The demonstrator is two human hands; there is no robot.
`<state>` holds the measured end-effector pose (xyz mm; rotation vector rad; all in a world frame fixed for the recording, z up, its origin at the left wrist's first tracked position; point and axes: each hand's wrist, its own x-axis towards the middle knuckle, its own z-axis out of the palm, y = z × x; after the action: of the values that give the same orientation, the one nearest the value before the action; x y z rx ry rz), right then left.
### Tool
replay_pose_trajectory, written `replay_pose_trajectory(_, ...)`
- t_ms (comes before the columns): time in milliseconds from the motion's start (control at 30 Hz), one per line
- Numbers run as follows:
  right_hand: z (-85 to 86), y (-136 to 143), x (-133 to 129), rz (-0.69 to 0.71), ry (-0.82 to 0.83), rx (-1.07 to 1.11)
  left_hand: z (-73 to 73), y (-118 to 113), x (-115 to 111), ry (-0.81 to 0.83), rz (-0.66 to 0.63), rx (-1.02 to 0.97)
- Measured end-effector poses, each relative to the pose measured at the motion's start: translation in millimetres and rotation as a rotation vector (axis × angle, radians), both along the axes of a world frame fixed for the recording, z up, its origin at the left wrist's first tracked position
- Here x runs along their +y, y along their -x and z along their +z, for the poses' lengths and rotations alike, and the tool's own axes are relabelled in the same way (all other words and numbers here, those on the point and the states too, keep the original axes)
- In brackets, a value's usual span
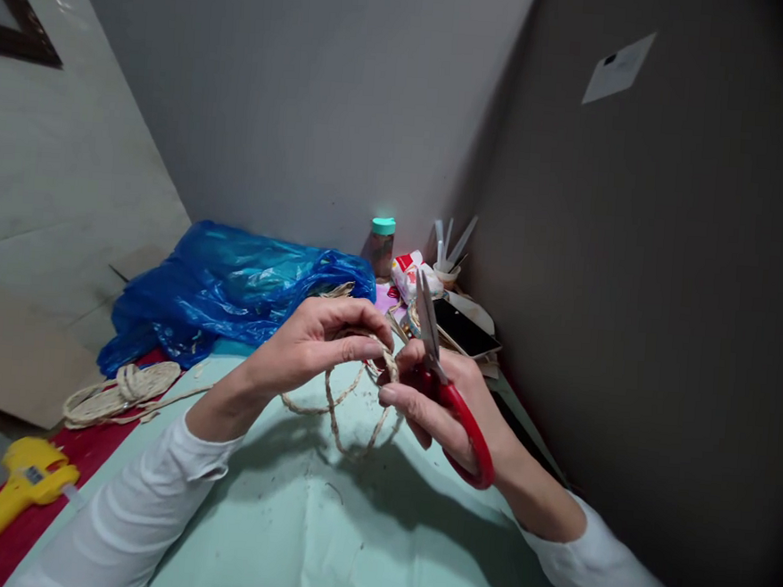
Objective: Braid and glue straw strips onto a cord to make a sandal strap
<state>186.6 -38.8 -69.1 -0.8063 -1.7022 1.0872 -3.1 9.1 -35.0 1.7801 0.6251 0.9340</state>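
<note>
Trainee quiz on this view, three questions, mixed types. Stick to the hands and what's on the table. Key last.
1. Fill in: the left hand pinches a braided ____.
2. Choose: the scissors are in
A) the left hand
B) the right hand
C) neither hand
3. True or false: in the picture, the yellow glue gun lies to the right of the blue plastic bag.

Key: 1 cord; 2 B; 3 false.

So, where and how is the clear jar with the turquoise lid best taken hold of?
Probably by its turquoise lid, from above: the jar stands upright with the lid exposed, while the blue plastic bag beside it and grey wall behind crowd its body.
</note>
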Motion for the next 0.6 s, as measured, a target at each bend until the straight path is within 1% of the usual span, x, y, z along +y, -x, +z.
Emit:
replay_pose_trajectory(100, 1.3, -0.5, -0.2, -0.05, -0.011, -0.004, -0.6, 1.4, 1.9, 0.011, -0.023, -0.014)
replay_pose_trajectory(167, 2.9, -1.4, -0.2, -0.095, -0.01, -0.006, -0.7, 1.3, 3.2, -0.008, -0.018, 0.008)
replay_pose_trajectory(233, 3.3, -2.0, 0.2, -0.111, -0.006, 0.005, -0.4, 0.4, 3.8, -0.034, -0.01, 0.045)
replay_pose_trajectory(433, -2.1, 0.5, 2.2, -0.04, 0.076, 0.127, 0.0, -3.9, 0.1, -0.169, -0.017, 0.143)
replay_pose_trajectory(600, -6.2, 1.0, 4.6, 0.013, 0.122, 0.169, -3.6, -5.1, -2.5, -0.264, 0.018, 0.163)
